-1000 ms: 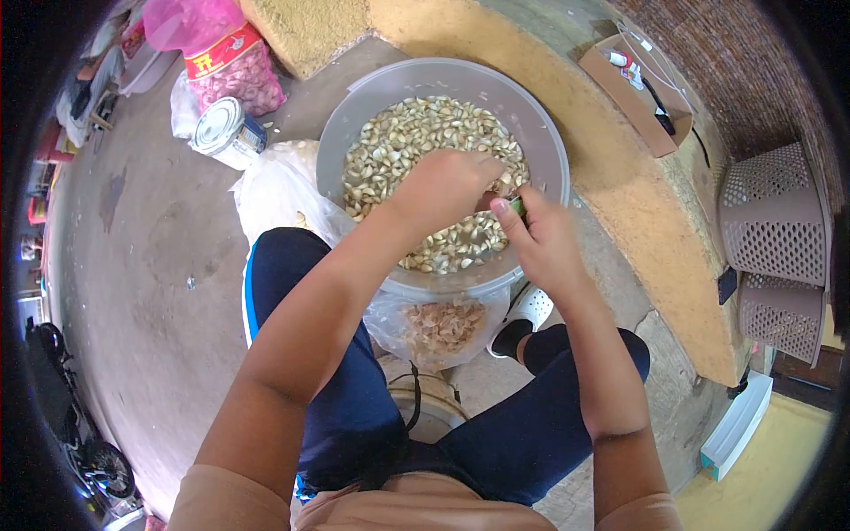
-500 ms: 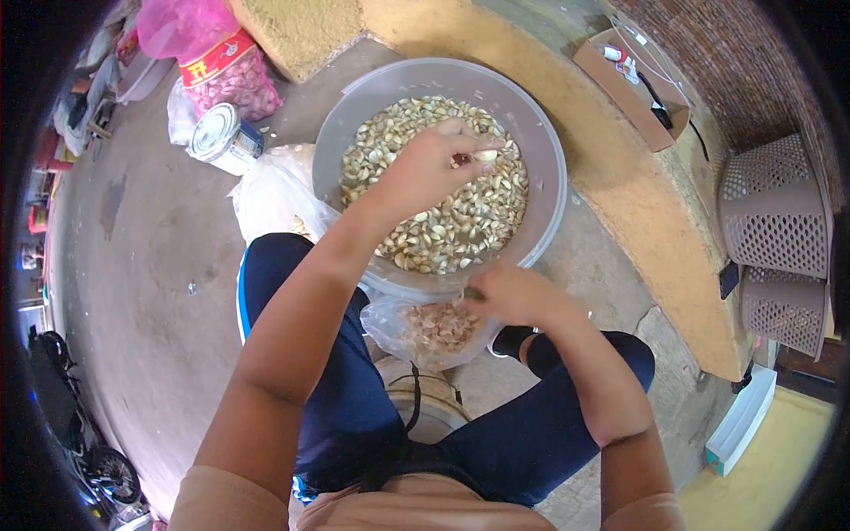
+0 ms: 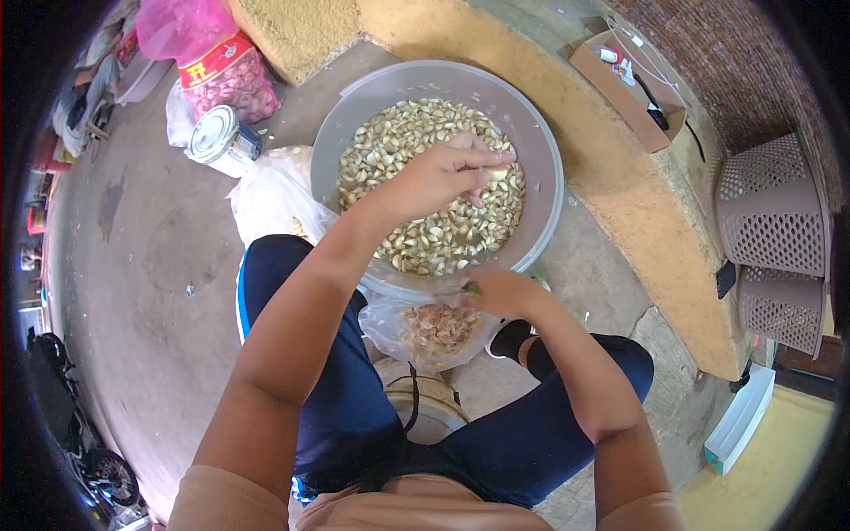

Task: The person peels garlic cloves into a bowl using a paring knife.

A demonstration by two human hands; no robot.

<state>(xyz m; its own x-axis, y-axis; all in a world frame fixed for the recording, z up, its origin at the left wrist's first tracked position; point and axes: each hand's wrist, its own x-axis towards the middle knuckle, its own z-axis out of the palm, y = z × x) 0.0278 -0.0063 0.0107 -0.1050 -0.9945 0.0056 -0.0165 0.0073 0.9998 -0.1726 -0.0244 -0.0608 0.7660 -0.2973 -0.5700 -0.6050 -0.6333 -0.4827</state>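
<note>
Concrete floor point(image 3: 150, 248) | our left hand point(image 3: 443, 177) pinches a clove point(image 3: 501, 173) over basin point(image 3: 345, 115); right hand point(image 3: 505, 292) closed on a green tool point(image 3: 473, 288) over bag point(image 3: 390, 323) | clove may slip, we judge.

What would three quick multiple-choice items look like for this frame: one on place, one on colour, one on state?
1. Where is the clear bag of peels?
A. Inside the basin
B. Below the basin's near rim, between the knees
C. On the ledge by the cardboard box

2. What colour is the basin?
A. Grey
B. Red
C. Blue

3. What is the left hand doing?
A. Lying flat on the floor
B. Gripping the tin can
C. Held over the garlic cloves, fingers pinched on one clove

Answers:
1. B, the bag sits just under the basin's near edge, beside the right hand.
2. A, the basin's wall and rim are plain grey.
3. C, the fingers close on a pale clove above the pile of garlic cloves.
</note>
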